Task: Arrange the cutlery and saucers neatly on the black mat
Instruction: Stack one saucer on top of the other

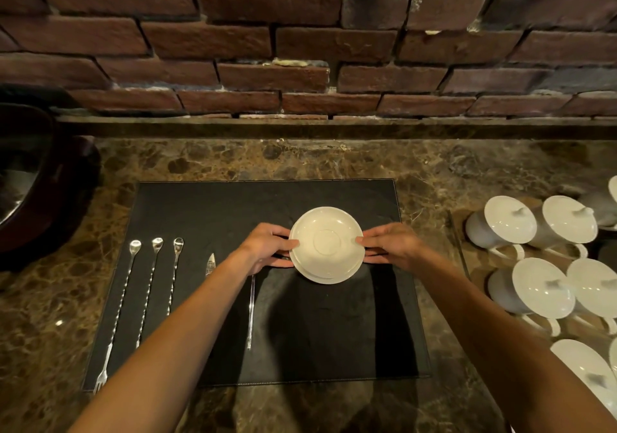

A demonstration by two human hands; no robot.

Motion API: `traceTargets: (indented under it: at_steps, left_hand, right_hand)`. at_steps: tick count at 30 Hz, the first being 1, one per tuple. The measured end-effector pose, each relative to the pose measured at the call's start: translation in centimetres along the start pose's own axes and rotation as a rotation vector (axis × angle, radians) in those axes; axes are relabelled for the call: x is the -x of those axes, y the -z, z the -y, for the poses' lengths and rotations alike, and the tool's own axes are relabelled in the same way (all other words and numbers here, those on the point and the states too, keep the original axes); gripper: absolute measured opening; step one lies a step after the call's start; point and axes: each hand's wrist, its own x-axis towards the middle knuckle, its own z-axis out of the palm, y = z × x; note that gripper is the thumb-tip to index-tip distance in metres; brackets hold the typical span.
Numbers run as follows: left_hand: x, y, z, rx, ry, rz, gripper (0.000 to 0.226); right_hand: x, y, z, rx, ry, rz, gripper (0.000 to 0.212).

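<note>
A brown marble tabletop (334, 162) meets a red brick wall (300, 41). Both hands, left (267, 249) and right (394, 245), grip stacked white ceramic saucers (326, 245), seemingly two, on the black rectangular mat (233, 205).

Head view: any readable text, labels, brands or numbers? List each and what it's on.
None readable.
Saucers, held by the left hand and right hand: plain, no mark visible.
Long spoons on the black mat: no legible stamp.
Knife blade: faint pattern, too small to tell whether it is text.
Lidded white cups: no print visible.
</note>
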Motion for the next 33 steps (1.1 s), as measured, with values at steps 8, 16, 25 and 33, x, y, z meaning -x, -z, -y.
traceTargets:
  at_steps: [8, 16, 25, 33]
  left_hand:
    - [0.7, 0.4, 0.4, 0.009, 0.017, 0.030, 0.018]
    - [3.9, 0.3, 2.4, 0.055, 0.002, 0.060, 0.024]
    - [6.4, -0.2, 4.8, 0.065, 0.018, 0.072, 0.025]
    - [6.4, -0.9, 6.0, 0.027, 0.032, 0.040, 0.027]
  right_hand:
    - [0.5, -0.2, -0.6, 0.036, -0.020, -0.012, 0.028]
    - [3.5, -0.6, -2.2, 0.019, 0.001, 0.000, 0.029]
    - [6.0, -1.3, -5.0, -0.022, 0.009, -0.007, 0.029]
    - [5.6, -1.9, -6.6, 0.031, 0.029, -0.066, 0.026]
